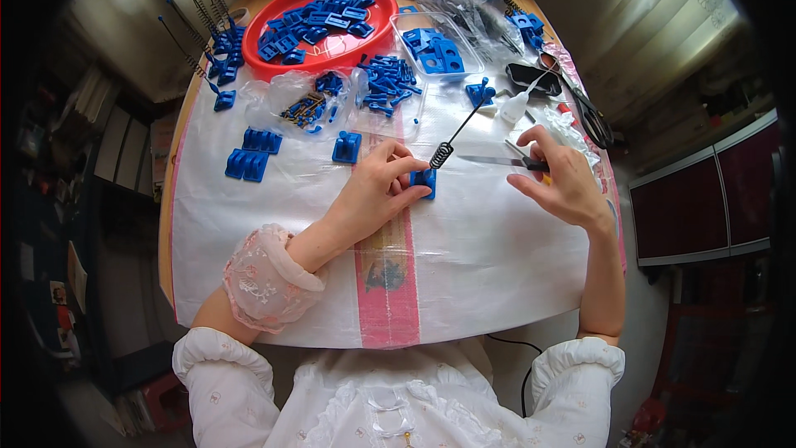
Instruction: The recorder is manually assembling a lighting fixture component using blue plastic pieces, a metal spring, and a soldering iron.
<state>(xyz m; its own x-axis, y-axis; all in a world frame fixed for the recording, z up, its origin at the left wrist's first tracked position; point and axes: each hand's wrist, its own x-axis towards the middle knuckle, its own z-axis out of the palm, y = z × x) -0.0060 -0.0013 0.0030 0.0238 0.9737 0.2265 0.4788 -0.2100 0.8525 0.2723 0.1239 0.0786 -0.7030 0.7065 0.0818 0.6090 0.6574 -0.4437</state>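
My left hand (373, 187) pinches a small blue plastic base (424, 182) at the middle of the table. A black coil spring (441, 154) rises from that base, and a thin dark rod slants up from it to a blue tip. My right hand (570, 181) is open, thumb and fingers apart, a little to the right. A knife (496, 161) with a dark handle lies by the right fingers, its blade toward the spring. Left of my left hand sits another blue base (346, 148). Beyond the spring stands one more blue piece (480, 94).
Blue parts fill a red basin (257, 66) and a clear plastic box (473, 66). Small blue pins (388, 81) and brass-coloured pieces (305, 109) lie in bags. Finished-looking spring pieces (224, 58) stand far left; several bases (246, 164) lie nearer. Scissors (593, 120) and a white bottle (514, 107) are right.
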